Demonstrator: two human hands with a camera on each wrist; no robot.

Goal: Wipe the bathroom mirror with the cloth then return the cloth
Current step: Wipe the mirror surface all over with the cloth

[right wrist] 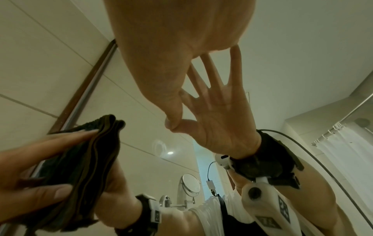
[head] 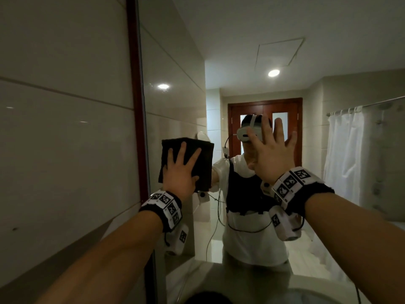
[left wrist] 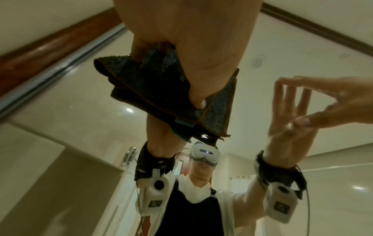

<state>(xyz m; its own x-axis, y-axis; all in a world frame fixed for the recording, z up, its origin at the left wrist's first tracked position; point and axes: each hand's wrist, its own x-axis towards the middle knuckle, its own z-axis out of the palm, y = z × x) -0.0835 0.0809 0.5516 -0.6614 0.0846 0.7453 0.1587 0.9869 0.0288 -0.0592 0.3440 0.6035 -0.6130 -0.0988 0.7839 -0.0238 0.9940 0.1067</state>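
Note:
A dark folded cloth [head: 206, 163] lies flat against the bathroom mirror [head: 175, 102], close to its red-brown left frame [head: 135, 106]. My left hand [head: 179, 170] presses on it with straight, spread fingers. In the left wrist view the cloth [left wrist: 145, 89] sits under my left hand [left wrist: 181, 39], thumb laid on it. My right hand [head: 269, 150] rests open on the glass to the right, fingers spread, holding nothing. The right wrist view shows that right hand [right wrist: 171, 47] meeting its reflection, with the cloth [right wrist: 84, 167] at lower left.
A glossy tiled wall [head: 65, 128] runs along the left of the mirror. A counter [head: 241, 279] lies below. A round shaving mirror [right wrist: 189, 183] and a chrome tap [right wrist: 165, 201] stand low on the left. The glass reflects a white shower curtain [head: 346, 154].

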